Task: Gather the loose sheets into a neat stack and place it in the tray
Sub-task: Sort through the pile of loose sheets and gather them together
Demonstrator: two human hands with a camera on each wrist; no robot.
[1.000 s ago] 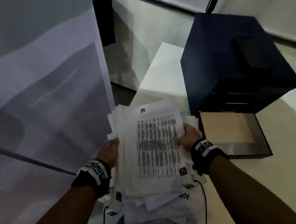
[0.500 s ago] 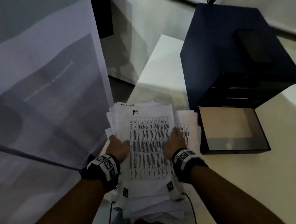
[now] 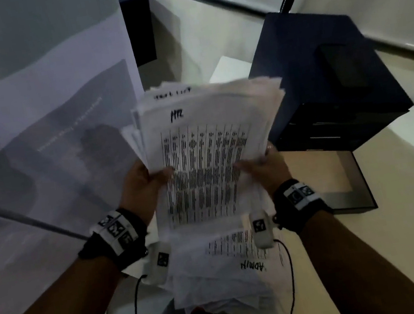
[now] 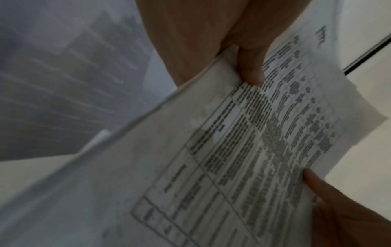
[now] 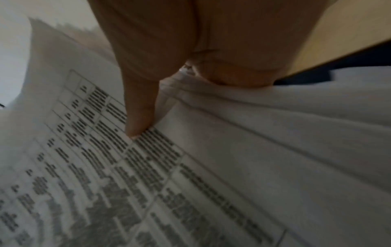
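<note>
A thick, uneven stack of printed sheets (image 3: pixel 208 172) is lifted and tilted in front of me, a table of text on its top page (image 4: pixel 243 158) (image 5: pixel 127 175). My left hand (image 3: pixel 145 182) grips its left edge, thumb on top. My right hand (image 3: pixel 261 167) grips the right edge, thumb pressed on the print. Lower sheets stick out unevenly toward me. The dark open tray (image 3: pixel 361 187) with a tan bottom lies on the table to the right of my right hand.
A dark blue drawer box (image 3: pixel 322 72) stands behind the tray. A large grey-white poster panel (image 3: pixel 48 126) fills the left. The pale tabletop (image 3: pixel 402 248) stretches to the right. Sensor cables hang from both wrists.
The stack was down on the table half a second ago; both hands have lifted it up and toward the camera, tilting its far edge upward.
</note>
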